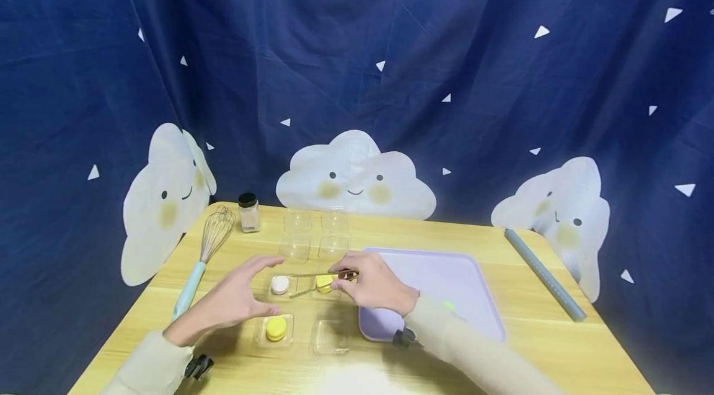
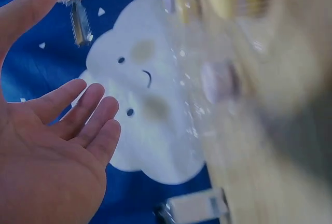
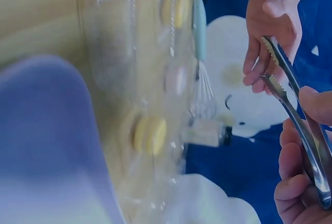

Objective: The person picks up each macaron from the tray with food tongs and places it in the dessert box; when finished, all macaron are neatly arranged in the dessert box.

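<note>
My right hand [image 1: 375, 283] grips a pair of metal tongs [image 3: 300, 122], whose toothed tips stand apart with nothing between them. In the head view the tongs overlap a yellow macaron [image 1: 324, 285] in a clear plastic box. My left hand [image 1: 233, 297] is raised to the left, fingers spread and thumb apart, holding nothing. Close to its fingers, a white macaron [image 1: 280, 284] sits in the box's back left compartment. Another yellow macaron [image 1: 276, 328] lies in the front left one. The front right compartment [image 1: 331, 339] holds nothing.
Clear domed lids [image 1: 298, 245] stand behind the compartments. On the right, a lilac tray [image 1: 429, 265] carries a green piece [image 1: 449, 306], partly hidden by my sleeve. A whisk [image 1: 214, 237] and a black-capped jar [image 1: 249, 215] are at the left; a grey-blue rod [image 1: 546, 276] lies far right.
</note>
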`<state>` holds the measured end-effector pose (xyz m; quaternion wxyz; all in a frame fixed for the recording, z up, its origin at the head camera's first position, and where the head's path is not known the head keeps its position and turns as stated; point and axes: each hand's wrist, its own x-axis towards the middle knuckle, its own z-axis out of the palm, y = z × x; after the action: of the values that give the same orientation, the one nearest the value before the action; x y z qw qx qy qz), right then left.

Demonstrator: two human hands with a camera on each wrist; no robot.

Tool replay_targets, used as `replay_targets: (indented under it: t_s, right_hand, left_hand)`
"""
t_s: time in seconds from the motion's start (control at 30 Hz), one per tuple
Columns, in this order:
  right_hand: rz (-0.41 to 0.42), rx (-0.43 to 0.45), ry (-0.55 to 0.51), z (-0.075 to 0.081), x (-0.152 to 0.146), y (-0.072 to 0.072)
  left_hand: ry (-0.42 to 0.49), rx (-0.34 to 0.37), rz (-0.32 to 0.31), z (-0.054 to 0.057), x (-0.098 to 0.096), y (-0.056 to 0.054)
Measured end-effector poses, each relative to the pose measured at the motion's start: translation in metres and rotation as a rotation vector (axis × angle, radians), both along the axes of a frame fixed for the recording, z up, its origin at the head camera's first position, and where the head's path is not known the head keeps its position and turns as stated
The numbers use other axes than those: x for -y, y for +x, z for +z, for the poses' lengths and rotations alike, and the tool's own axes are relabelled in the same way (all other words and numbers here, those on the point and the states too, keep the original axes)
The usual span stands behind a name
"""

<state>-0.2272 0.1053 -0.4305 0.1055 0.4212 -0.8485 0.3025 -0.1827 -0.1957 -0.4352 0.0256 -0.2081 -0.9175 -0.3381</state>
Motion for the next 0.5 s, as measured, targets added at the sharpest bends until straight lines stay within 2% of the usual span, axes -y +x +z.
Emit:
replay_targets:
  t_s: [0.2,0.33,0.5]
  right_hand:
    - [-0.043,-0.068,-0.072,0.011,-0.021,-0.006]
    - [-0.095,-0.058,-0.092,0.019,-0.037,-0.008]
    - [-0.162,-0.055,-0.108,0.024,-0.06,-0.011]
  left_hand:
    - [0.015,-0.03,-0.087,0.009,-0.024,-0.014]
    - [0.012,-0.029,-0.135,0.013,-0.037,-0.02]
    - [0.005,0.0,-0.155,0.016,-0.05,-0.023]
